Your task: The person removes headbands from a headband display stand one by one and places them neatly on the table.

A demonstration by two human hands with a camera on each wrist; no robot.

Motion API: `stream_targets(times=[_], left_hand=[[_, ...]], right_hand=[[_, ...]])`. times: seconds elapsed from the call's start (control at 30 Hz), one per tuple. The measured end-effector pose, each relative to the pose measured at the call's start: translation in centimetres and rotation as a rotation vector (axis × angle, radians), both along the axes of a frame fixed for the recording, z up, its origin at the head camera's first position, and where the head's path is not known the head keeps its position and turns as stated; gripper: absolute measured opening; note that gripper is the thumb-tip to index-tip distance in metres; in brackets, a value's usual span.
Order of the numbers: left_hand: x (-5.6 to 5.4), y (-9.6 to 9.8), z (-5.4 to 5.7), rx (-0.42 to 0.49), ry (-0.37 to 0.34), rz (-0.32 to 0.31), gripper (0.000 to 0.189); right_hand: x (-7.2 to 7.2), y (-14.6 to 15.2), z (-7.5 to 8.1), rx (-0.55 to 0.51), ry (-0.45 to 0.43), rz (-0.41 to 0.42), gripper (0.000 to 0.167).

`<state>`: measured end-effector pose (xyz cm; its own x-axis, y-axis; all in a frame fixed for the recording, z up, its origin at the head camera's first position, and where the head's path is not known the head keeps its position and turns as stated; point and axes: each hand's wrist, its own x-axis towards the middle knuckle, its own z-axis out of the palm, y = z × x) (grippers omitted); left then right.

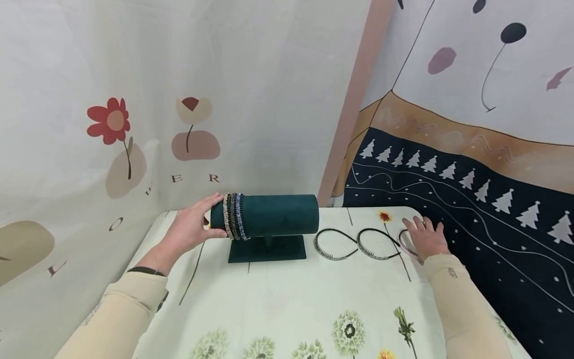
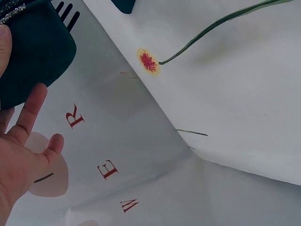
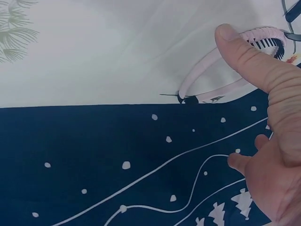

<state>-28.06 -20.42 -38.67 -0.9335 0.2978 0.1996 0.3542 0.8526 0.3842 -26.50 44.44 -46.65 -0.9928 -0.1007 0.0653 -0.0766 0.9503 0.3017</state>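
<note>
A dark green velvet roll on a stand (image 1: 282, 214) lies crosswise at the back of the table. Around its left end sit three glittery headbands (image 1: 234, 217) in silver, dark and bluish tones. My left hand (image 1: 190, 227) grips that end, thumb in front and fingers over the top; the left wrist view shows its other fingers spread beside the roll. At the table's right edge my right hand (image 1: 428, 238) reaches over a pale pink toothed headband (image 3: 200, 70). The right thumb (image 3: 249, 59) lies straight across the band, with the other fingers spread apart.
Two black toothed headbands (image 1: 329, 258) lie between the stand and my right hand. A white floral cloth (image 1: 278, 299) covers the table. Printed curtains hang close behind and at the left, and a dark blue tree-patterned cloth (image 1: 471, 209) borders the right edge.
</note>
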Motion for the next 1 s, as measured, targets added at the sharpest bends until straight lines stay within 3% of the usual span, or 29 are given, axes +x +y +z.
stream_targets(times=[0.17,0.33,0.57,1.0], left_hand=[[0.1,0.0,-0.1,0.003,0.005,-0.004,0.104],[0.1,0.0,-0.1,0.0,0.003,-0.005,0.104],[0.0,-0.1,0.0,0.002,-0.008,-0.002,0.103],[0.0,0.0,0.1,0.014,-0.021,-0.006,0.103]], right_hand=[[0.7,0.2,0.0,-0.037,0.009,-0.029,0.126],[1.4,0.5,0.4,-0.137,0.024,-0.068,0.12],[2.3,1.8,0.3,-0.305,-0.026,-0.178,0.117],[5.2,3.1,-0.8,-0.45,-0.028,-0.321,0.117]])
